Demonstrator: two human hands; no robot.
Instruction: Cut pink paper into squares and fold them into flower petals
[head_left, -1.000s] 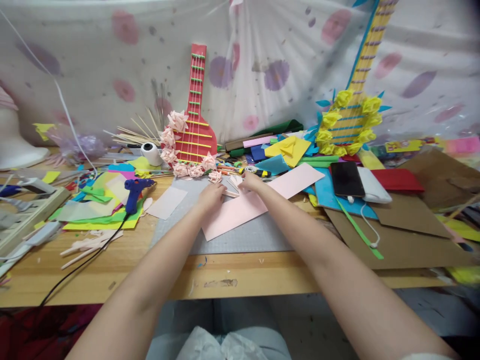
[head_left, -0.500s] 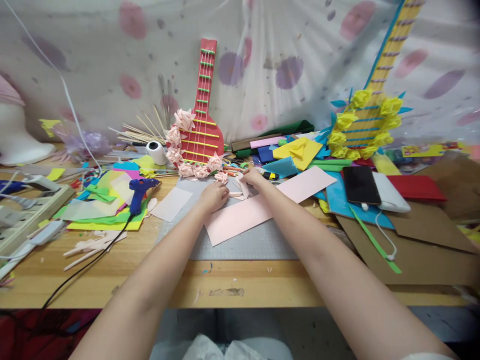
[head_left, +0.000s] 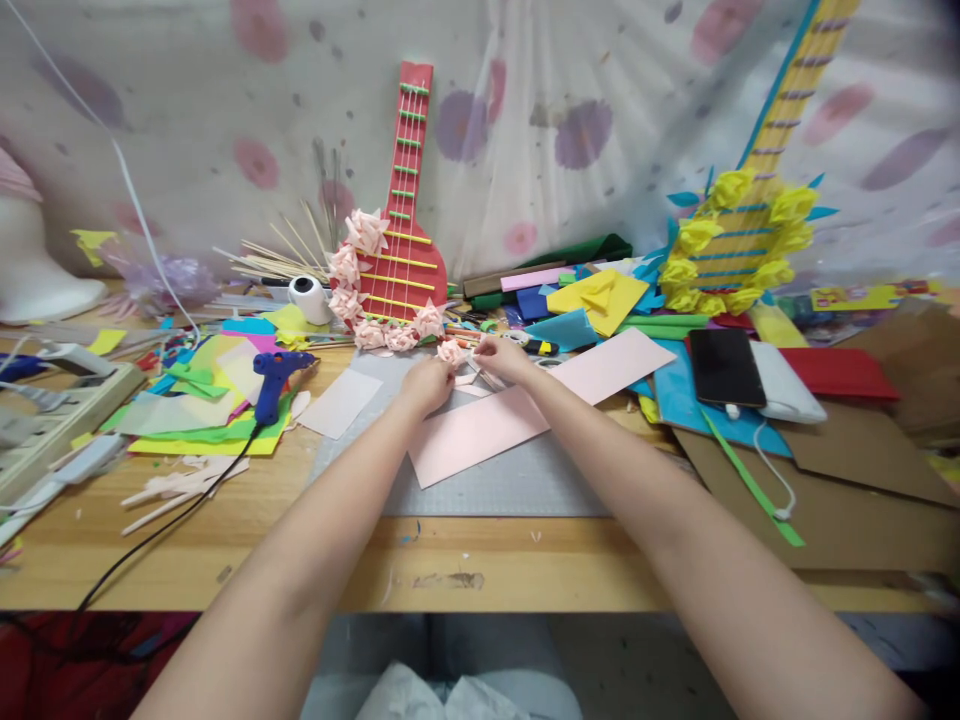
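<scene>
Cluttered table, hands pinching pink paper flower

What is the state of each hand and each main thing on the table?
left hand: pinching a small pink paper piece
right hand: pinching the same piece
pink sheet: flat on grey mat
glue gun: lying down, corded
phone: screen dark, face up
red paper guitar: leaning upright

A pale translucent sheet printed with pink and purple blotches hangs across the upper frame as backdrop, creased, with soft daylight diffusing through it. A wooden table spans the middle and lower frame, its front edge scuffed at lower centre. Grey floor shows beneath the table edge at the bottom.
</scene>
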